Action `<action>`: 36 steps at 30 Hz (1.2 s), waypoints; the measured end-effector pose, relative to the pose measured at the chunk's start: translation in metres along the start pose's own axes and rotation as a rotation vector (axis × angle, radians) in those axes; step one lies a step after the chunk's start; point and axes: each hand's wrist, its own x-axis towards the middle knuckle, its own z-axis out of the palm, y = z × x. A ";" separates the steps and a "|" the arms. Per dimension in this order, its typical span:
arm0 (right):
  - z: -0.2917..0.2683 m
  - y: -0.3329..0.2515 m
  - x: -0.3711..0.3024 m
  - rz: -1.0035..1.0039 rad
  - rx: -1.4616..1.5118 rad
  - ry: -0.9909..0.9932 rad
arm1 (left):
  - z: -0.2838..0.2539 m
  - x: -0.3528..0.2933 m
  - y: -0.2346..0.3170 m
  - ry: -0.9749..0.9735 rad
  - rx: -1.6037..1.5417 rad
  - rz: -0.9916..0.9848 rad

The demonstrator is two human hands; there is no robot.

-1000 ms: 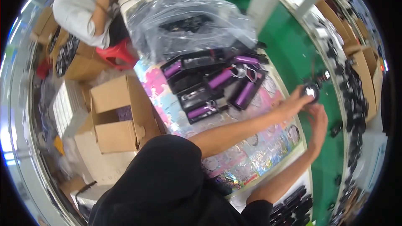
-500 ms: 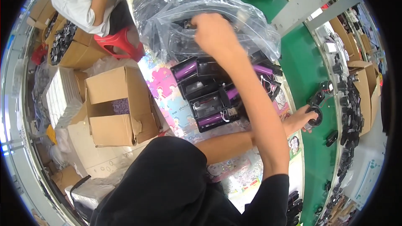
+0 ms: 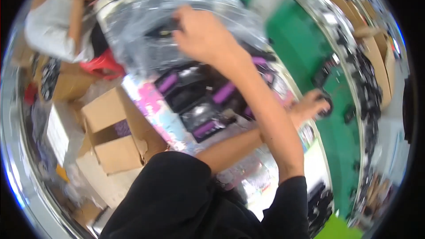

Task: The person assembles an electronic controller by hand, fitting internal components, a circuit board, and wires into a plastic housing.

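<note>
My arms cross over the table. At the right, my left hand (image 3: 307, 107) is closed round a black round part (image 3: 326, 105) above the green strip. My right hand (image 3: 201, 33) reaches to the mouth of a clear plastic bag (image 3: 133, 35), its fingers curled together. A dark piece (image 3: 161, 32) lies right at those fingertips; blur hides whether they grip it. Below the bag several black plastic housings (image 3: 195, 113) sit on the table, some with purple cylinders (image 3: 226, 92) inside. My right forearm passes over part of them.
An open cardboard box (image 3: 119, 155) with purple contents stands left of the table. Beyond it a person in a white shirt (image 3: 53, 26) works beside a red stool (image 3: 104, 64). Black parts (image 3: 369, 88) line the right side of the green strip (image 3: 287, 44).
The view has shifted and blurred, with the table sliding left in it. My right hand has drawn toward the bag's left part, with a dark piece now showing at its fingertips. My left hand keeps the round part.
</note>
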 end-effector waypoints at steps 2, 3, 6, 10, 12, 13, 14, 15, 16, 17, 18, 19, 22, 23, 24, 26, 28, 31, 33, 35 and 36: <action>-0.019 -0.010 -0.026 -0.039 0.250 0.114 | -0.010 -0.006 0.006 0.022 -0.064 0.025; -0.034 -0.018 -0.038 -0.118 0.437 0.124 | -0.022 0.001 0.004 -0.019 0.070 0.057; -0.088 -0.009 -0.097 0.009 0.677 0.199 | -0.018 0.002 -0.010 -0.025 0.013 0.049; -0.162 0.027 -0.208 0.173 0.647 0.426 | -0.024 0.018 -0.029 -0.191 0.130 0.448; -0.193 0.046 -0.274 0.426 0.712 0.471 | -0.007 0.004 0.001 -0.160 0.035 0.066; -0.204 0.044 -0.292 0.572 0.573 0.445 | -0.008 0.007 -0.002 -0.167 0.060 0.118; -0.209 0.057 -0.313 0.650 0.600 0.350 | -0.006 0.003 0.004 -0.134 -0.056 0.012; -0.210 0.065 -0.316 0.712 0.628 0.253 | -0.008 0.001 0.007 -0.087 -0.038 -0.008; -0.212 0.069 -0.320 0.877 0.550 0.116 | -0.010 -0.001 0.008 -0.038 -0.019 -0.025; -0.210 0.071 -0.321 0.828 0.522 0.010 | -0.012 0.002 0.006 -0.088 -0.050 -0.020; -0.202 0.084 -0.320 0.771 0.499 -0.098 | -0.014 0.003 0.005 -0.084 -0.065 -0.033; -0.192 0.096 -0.321 0.710 0.498 -0.117 | -0.015 0.004 0.005 -0.079 -0.079 -0.046; -0.171 0.113 -0.298 0.736 0.278 -0.252 | -0.021 0.003 0.009 -0.073 -0.142 -0.020; -0.169 0.114 -0.297 0.737 0.284 -0.246 | -0.023 0.003 0.011 -0.059 -0.135 -0.016; -0.167 0.114 -0.296 0.711 0.330 -0.198 | -0.026 0.004 0.013 -0.063 -0.131 -0.021; -0.170 0.109 -0.299 0.648 0.310 -0.039 | -0.025 0.003 0.021 -0.012 -0.147 -0.002; -0.178 0.109 -0.306 0.739 0.246 -0.035 | -0.029 0.000 0.026 0.009 -0.150 -0.016; -0.182 0.110 -0.309 0.850 0.131 -0.038 | -0.030 -0.001 0.027 0.044 -0.131 -0.021; -0.180 0.106 -0.302 0.957 0.180 -0.159 | -0.025 -0.001 0.023 0.062 -0.067 -0.001; -0.172 0.107 -0.295 0.948 0.173 -0.154 | -0.021 -0.001 0.022 0.070 -0.007 0.024; -0.169 0.107 -0.290 0.967 0.147 -0.168 | -0.020 -0.002 0.021 0.079 0.051 0.050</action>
